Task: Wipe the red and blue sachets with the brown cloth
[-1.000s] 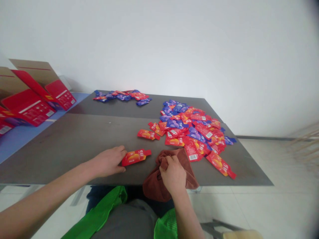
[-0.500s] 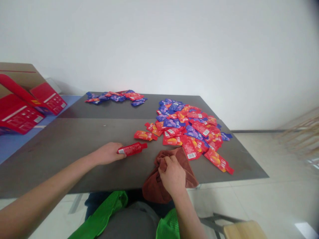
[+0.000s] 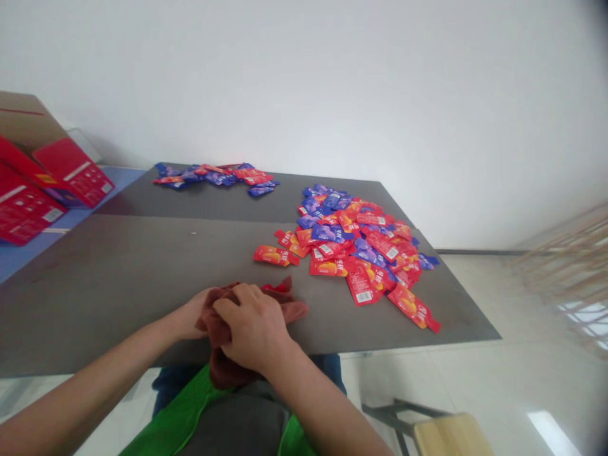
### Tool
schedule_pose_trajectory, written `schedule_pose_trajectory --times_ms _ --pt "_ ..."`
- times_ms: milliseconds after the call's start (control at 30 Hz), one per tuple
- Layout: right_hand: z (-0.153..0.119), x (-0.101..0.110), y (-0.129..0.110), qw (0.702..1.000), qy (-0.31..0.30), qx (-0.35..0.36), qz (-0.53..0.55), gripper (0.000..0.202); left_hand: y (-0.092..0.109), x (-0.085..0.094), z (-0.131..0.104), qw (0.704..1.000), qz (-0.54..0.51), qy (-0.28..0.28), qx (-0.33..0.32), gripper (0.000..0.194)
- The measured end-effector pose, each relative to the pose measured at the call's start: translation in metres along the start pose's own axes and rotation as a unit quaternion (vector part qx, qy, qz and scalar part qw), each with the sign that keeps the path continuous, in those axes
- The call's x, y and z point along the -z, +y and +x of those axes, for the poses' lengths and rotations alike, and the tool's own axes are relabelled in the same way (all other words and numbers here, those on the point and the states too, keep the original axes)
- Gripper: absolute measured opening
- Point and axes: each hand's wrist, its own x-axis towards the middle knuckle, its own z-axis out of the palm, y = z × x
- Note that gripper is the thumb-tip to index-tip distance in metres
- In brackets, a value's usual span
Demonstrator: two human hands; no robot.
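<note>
My right hand [image 3: 254, 323] is closed on a bunched brown cloth [image 3: 221, 329], pressing it over a red pouch [image 3: 281, 286] near the front edge of the table. Only a bit of that pouch's red end shows past the cloth. My left hand [image 3: 194, 316] holds the pouch from the left; its fingers are mostly covered by the cloth. To the right of my hands lies a heap of red and blue-purple pouches [image 3: 332, 234]. One red pouch [image 3: 275, 255] lies flat at the heap's near left side.
A smaller row of pouches [image 3: 218, 176] lies at the back left of the dark grey table [image 3: 133, 266]. Open red cartons [image 3: 76, 171] stand on a blue surface [image 3: 126, 180] at far left. A stool [image 3: 453, 436] is on the floor at lower right.
My right hand has carried the brown cloth leftward from beside the heap onto the pouch in my left hand. The pouch, plainly visible before, is now mostly covered. The view has shifted slightly.
</note>
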Motion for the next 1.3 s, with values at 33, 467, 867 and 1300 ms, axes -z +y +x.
schedule_pose_trajectory --times_ms 33,467,867,1300 --pt "0.003 -0.005 0.004 1.0 -0.005 -0.017 -0.008 0.018 0.001 -0.002 -0.001 1.0 -0.003 -0.007 -0.005 0.014" --pt "-0.003 -0.008 0.062 0.971 -0.025 -0.234 -0.031 0.017 -0.004 -0.013 0.005 0.996 0.074 0.018 -0.042 0.046" --pt "-0.018 0.002 0.051 0.975 -0.036 -0.196 -0.097 0.027 0.0 -0.022 0.004 0.994 0.097 0.059 0.001 0.041" --pt "-0.02 0.014 0.045 0.981 -0.076 -0.139 -0.115 0.016 0.009 -0.034 0.01 0.984 0.16 0.077 0.03 0.042"
